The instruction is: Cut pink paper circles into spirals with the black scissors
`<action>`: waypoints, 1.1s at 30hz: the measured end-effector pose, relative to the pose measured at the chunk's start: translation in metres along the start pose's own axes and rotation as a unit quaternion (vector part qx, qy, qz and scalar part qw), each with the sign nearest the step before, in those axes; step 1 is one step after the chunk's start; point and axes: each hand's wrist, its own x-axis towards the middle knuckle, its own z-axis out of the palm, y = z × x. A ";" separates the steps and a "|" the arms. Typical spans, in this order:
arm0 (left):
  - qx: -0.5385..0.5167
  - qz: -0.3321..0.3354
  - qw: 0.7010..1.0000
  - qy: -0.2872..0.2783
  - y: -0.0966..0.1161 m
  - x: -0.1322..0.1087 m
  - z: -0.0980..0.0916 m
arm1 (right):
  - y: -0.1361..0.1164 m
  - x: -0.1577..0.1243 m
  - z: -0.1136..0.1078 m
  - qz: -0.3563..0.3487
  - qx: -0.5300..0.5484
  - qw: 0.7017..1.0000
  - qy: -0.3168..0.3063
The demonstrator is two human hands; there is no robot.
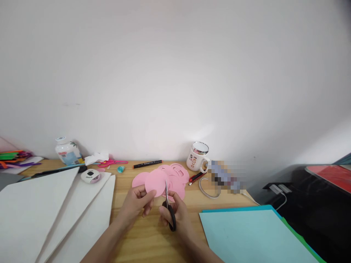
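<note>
My left hand (139,201) pinches a round pink paper disc (155,182) by its lower left edge, thumb on top. In my right hand (175,212) is a pair of scissors (169,213) with black handles, its metal blades pointing up at the disc's right edge. Whether the blades touch the paper I cannot tell. Behind the disc, more pink paper pieces (178,180) lie overlapping on the wooden table (137,241), some with cut-out shapes.
Large white sheets (93,219) cover the left side, with a small white dispenser (91,176) on them. A black marker (148,164), pink scissors (115,162), a white bottle (68,151) and a mug (195,159) stand or lie near the wall. Light-blue sheets (246,233) lie at right.
</note>
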 end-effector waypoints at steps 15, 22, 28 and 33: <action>0.027 -0.023 0.999 0.015 -0.003 -0.003 0.006 | -0.001 0.001 0.001 -0.031 0.067 0.997 -0.003; 0.035 -0.018 0.999 0.012 0.002 -0.004 0.006 | 0.002 0.001 -0.001 -0.024 0.046 0.999 -0.007; 0.036 -0.018 0.999 0.017 0.003 -0.004 0.005 | 0.007 0.001 -0.003 -0.012 0.017 1.000 -0.004; 0.037 -0.013 0.999 0.018 0.003 -0.003 0.003 | -0.002 0.000 0.000 -0.009 -0.003 1.000 0.000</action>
